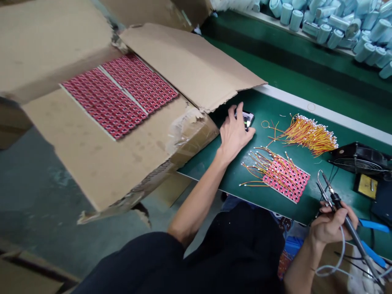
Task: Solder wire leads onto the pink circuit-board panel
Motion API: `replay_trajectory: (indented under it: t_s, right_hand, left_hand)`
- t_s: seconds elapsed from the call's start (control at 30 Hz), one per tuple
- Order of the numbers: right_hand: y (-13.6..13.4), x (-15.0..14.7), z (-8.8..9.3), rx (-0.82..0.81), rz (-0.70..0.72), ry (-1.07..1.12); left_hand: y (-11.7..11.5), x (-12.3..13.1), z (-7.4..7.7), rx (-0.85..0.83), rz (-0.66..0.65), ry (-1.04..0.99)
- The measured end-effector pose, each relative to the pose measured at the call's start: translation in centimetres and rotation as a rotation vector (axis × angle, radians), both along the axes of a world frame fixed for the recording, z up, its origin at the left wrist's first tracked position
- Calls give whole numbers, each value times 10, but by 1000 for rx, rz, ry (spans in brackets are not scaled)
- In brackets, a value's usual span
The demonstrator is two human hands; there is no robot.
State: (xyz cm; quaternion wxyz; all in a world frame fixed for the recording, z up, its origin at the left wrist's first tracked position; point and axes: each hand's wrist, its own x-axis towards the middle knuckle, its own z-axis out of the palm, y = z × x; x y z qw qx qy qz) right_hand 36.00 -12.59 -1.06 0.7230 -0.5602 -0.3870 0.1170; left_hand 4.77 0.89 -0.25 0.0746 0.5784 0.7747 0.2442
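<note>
My left hand (231,136) reaches over the green bench to a smartphone (248,119) beside the cardboard box. Its thumb and fingers are around the edges of the phone, whose screen is lit. My right hand (332,224), at the bench's front edge, is closed around a soldering iron (349,226) with a curved metal tube beside its tip, pointing up and left. Between my hands lies a pink circuit board panel (295,185). Red and yellow wires with white connectors (259,165) lie across its left part. Behind it is a heap of similar wires (309,134).
An open cardboard box (128,163) at the left bears two red board panels (122,96). A black fan (361,159) and a yellow sponge tray (366,185) stand at right. Blue-handled pliers (373,225) lie near my right hand. Light-blue cylindrical cells (337,24) are piled at the back.
</note>
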Motion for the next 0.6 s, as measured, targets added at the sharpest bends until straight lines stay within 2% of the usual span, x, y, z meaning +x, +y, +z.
replay_trajectory:
  t_s: [0.43, 0.5, 0.6]
  right_hand:
    - [-3, -2, -3, 55, 75, -3]
    - [-4, -3, -2, 38, 68, -3]
    - [-4, -5, -1, 11, 53, 0]
  left_hand:
    - [11, -5, -2, 12, -29, 3]
    - [14, -4, 2, 28, -100, 4]
    - [24, 10, 12, 32, -323, 23]
